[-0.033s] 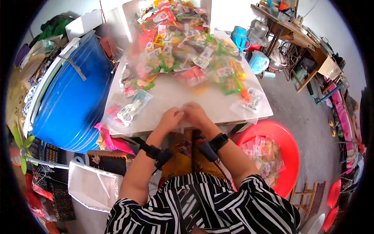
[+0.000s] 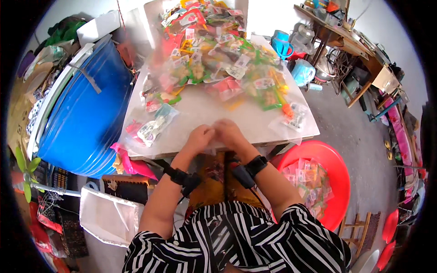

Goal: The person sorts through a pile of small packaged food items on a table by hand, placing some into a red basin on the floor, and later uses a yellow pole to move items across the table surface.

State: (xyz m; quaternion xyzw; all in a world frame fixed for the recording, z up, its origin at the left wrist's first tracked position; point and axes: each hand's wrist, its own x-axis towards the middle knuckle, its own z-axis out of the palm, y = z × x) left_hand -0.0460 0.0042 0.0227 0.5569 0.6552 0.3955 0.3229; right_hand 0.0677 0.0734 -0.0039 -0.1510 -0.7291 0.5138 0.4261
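At the near edge of the white table [image 2: 191, 109], my left hand [image 2: 200, 138] and my right hand [image 2: 229, 134] meet with fingers curled and pressed together. Something faint and see-through seems to hang just below the fingers, but I cannot make out what it is. Beyond them rises a big heap of small clear food packets [image 2: 209, 54] with red, green and yellow printing. Left of my left hand lies a clear packet with a white label [image 2: 152, 129]. Another clear packet [image 2: 297, 117] rests at the table's right edge.
A red tub [image 2: 339, 186] holding several packets stands at the right by the table. To the left are a large blue barrel [image 2: 88, 113] and a white foam box [image 2: 109, 214]. A cluttered wooden desk [image 2: 334, 29] stands at the far right, with a blue jug [image 2: 281, 44] near it.
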